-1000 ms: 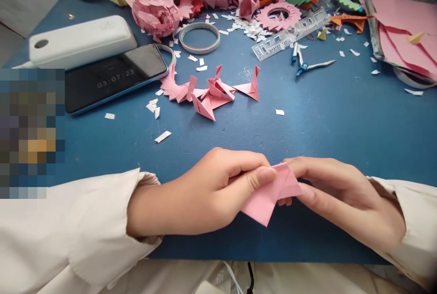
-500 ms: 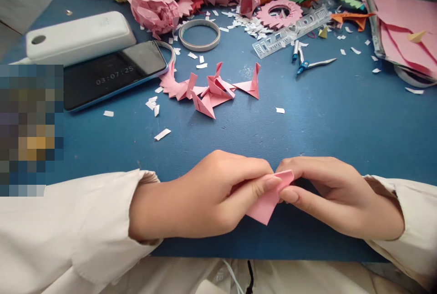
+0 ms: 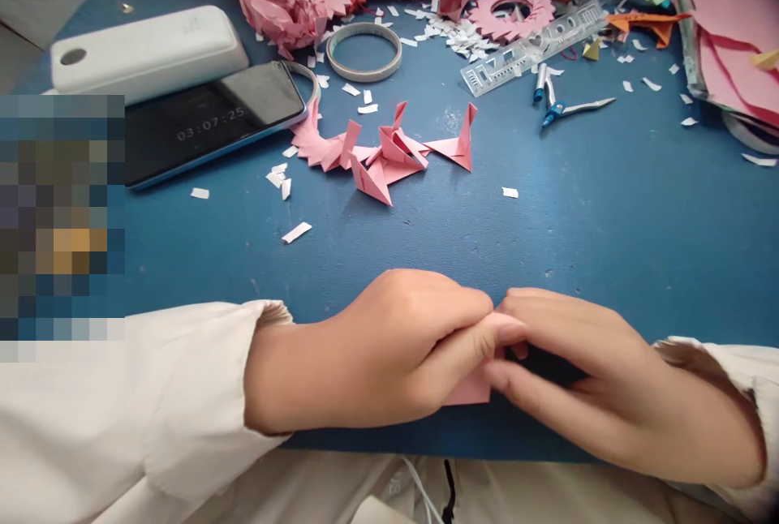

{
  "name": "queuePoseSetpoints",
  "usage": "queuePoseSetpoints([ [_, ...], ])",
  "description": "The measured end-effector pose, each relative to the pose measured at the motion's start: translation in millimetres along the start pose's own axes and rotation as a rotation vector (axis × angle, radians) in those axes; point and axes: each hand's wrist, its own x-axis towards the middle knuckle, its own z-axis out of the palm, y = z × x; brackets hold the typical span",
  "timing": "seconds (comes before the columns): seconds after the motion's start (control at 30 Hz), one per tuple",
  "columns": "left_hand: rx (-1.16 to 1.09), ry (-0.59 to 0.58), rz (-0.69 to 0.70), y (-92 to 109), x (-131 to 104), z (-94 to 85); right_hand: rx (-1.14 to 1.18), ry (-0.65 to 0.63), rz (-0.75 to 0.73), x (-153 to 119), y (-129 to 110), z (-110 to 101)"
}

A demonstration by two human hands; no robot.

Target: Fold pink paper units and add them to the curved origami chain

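Note:
My left hand is closed around a small folded piece of pink paper, with the thumb pressed along its upper edge. Most of the paper is hidden behind the fingers; a lower corner shows beneath the thumb. From the other side my right hand meets it, thumb and forefinger closed at the paper's right edge. Both hands are just above the near part of the blue table. Beyond them lie several folded pink paper pieces, some linked in a row.
A phone and a white power bank lie at the left. Farther back are a tape roll, a clear ruler, a compass, a pink paper ring and stacked pink sheets. White paper scraps are scattered around.
My left thumb has slid right along the paper's upper edge. The paper has turned, and less of it shows. My right hand has shifted slightly right and down, its thumb lower. The view has shifted slightly.

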Motion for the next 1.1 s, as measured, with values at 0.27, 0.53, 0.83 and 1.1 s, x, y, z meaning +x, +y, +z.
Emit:
queuePoseSetpoints([
  [0.27,0.101,0.217,-0.009,3,-2,-4.5,0.159,0.07,0.039,-1,2,-6],
  [0.53,0.139,0.299,-0.149,7,-7,-8.4,-0.092,0.063,0.044,1,23,-25],
  [0.83,0.457,0.208,-0.145,-4,-13,-11.3,-0.158,0.209,0.112,0,30,-23],
  [1.1,0.845,0.171,0.023,-12,-17,-6.9,-0.387,0.212,0.067,-4,32,-19],
])
